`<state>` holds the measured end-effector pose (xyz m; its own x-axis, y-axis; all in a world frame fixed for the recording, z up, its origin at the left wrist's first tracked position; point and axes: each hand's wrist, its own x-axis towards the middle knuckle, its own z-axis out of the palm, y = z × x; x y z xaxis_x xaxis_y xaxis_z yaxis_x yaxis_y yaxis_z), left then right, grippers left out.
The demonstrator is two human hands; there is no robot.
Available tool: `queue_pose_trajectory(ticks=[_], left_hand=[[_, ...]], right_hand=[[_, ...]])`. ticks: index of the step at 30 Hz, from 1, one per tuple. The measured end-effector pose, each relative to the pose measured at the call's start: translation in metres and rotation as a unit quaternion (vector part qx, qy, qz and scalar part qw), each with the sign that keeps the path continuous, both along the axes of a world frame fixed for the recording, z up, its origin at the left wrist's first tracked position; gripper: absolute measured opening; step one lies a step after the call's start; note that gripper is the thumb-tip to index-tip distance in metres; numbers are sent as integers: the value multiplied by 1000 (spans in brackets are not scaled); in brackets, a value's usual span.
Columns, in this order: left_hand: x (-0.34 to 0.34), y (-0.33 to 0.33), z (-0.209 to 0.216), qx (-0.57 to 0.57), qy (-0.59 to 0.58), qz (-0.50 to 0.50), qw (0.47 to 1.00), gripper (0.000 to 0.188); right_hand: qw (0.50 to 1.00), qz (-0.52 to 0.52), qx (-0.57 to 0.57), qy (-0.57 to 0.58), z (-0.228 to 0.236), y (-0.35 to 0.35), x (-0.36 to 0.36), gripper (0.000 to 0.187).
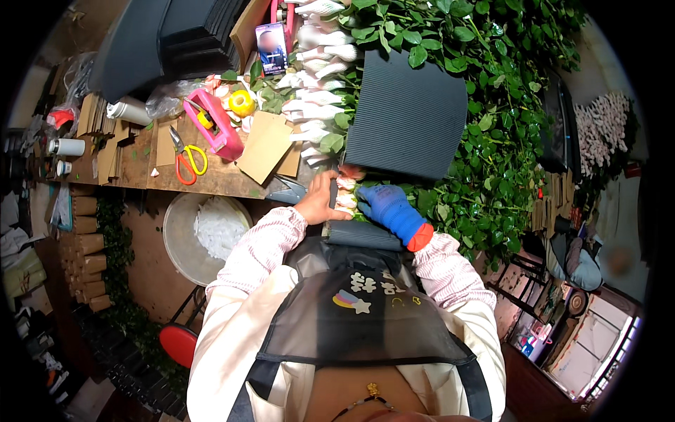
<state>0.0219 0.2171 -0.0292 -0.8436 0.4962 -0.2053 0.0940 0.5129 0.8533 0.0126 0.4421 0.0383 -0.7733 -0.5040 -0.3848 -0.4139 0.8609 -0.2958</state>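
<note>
Pale pink and cream roses (346, 198) lie between my hands, close to the apron. My bare left hand (318, 201) curls round the left side of the rose heads, with a dark strip of corrugated card under its fingers. My right hand (388, 209), in a blue knit glove with a red-orange cuff, presses its bent fingers against the other side; the fingertips are partly hidden. A large dark grey corrugated sheet (408, 116) lies just beyond, and its folded near part (362, 235) sits against the apron.
White net-sleeved rose heads (320, 105) line the table's middle; leafy stems (492, 148) fill the right. On the left are scissors (186, 158), a pink tape dispenser (214, 123), yellow tape (242, 103) and brown card (266, 146). A white tub (183, 246) stands below the edge.
</note>
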Motion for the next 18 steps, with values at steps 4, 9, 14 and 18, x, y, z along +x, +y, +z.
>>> queue_pose_trajectory(ticks=[4, 9, 14, 18], left_hand=[[-7, 7, 5, 12, -14, 40, 999, 99], [4, 17, 6, 22, 31, 123, 992, 85], [7, 19, 10, 13, 53, 130, 990, 80], [9, 17, 4, 25, 73, 115, 990, 76]], right_hand=[[999, 30, 3, 15, -4, -1, -2, 22], [999, -24, 39, -19, 31, -6, -6, 21], [995, -61, 60, 41, 10, -10, -16, 19], [995, 12, 68, 68, -6, 0, -15, 19]])
